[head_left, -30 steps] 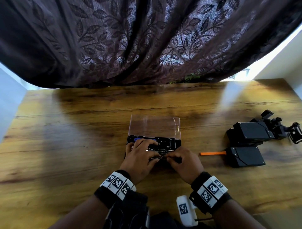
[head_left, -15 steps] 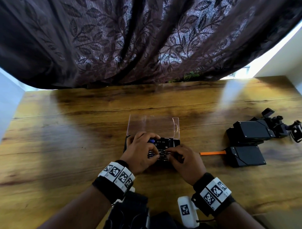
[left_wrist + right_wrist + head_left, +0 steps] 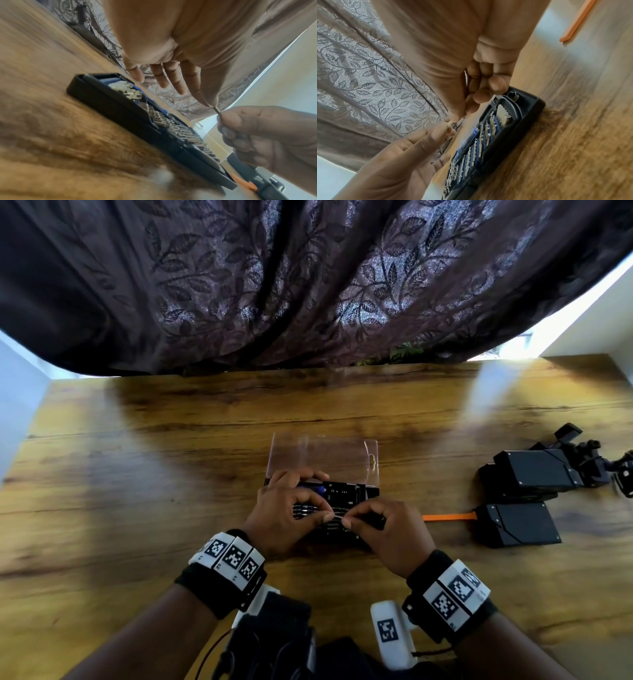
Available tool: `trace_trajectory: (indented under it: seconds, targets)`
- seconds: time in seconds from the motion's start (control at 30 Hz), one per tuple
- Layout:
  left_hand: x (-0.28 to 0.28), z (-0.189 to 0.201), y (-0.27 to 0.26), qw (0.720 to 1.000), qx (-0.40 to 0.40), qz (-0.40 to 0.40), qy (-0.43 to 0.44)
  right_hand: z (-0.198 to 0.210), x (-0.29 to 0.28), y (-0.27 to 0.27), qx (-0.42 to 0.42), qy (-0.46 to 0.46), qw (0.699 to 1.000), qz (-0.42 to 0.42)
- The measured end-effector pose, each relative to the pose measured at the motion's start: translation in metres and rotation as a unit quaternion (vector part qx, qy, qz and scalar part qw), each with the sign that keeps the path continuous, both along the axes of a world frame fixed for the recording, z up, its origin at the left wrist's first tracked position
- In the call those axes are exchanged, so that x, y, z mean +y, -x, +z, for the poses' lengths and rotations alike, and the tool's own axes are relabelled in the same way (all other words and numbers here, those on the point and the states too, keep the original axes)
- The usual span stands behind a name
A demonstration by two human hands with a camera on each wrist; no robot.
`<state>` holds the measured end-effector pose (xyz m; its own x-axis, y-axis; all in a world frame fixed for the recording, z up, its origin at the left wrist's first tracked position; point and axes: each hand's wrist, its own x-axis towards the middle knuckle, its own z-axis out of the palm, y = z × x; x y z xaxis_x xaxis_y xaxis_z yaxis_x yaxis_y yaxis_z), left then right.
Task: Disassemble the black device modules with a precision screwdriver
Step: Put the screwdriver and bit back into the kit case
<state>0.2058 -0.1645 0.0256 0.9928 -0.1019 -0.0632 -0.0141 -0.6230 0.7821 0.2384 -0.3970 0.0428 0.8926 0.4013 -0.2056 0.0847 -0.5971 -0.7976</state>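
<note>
An open black bit case [image 3: 346, 494] lies at the table's middle, its clear lid [image 3: 325, 460] folded back. Both hands hover over its front rows. My right hand [image 3: 349, 520] is curled round a dark screwdriver handle [image 3: 375, 520]. A thin metal bit [image 3: 217, 110] sticks out of it. My left hand [image 3: 327, 517] pinches that bit's free end between thumb and forefinger, with the other fingers straight. Two black device modules [image 3: 534, 470] [image 3: 517, 523] sit untouched at the right. The rows of bits [image 3: 501, 115] show in the right wrist view.
An orange pry tool [image 3: 445, 517] lies between the case and the nearer module. Black camera mounts [image 3: 589, 453] are clustered behind the far module. A dark leaf-patterned curtain [image 3: 308, 285] hangs along the table's far edge. Bare wood [image 3: 137, 491] spreads to the left.
My left hand has come off the rows in the case and moved right to meet the right hand. It now pinches the bit at the screwdriver's tip.
</note>
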Motion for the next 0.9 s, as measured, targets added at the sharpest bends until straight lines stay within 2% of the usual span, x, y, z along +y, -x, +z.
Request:
trace_trajectory:
  seconds: [0.33,0.57,0.8,0.9]
  targets:
    - [0.02,-0.013,0.016,0.99,-0.003,0.093,-0.108,-0.002,-0.026,-0.003,-0.014,0.077,0.997,-0.013]
    - [0.017,-0.02,0.024,0.98,0.0,-0.006,-0.2,-0.004,-0.02,-0.001,-0.053,0.099,0.992,0.05]
    - [0.014,-0.022,0.025,0.98,0.011,0.003,-0.198,-0.006,-0.001,-0.003,-0.108,0.123,0.979,0.122]
    - [0.014,-0.019,0.024,0.98,0.021,0.002,-0.199,-0.005,0.004,-0.004,-0.098,0.127,0.977,0.137]
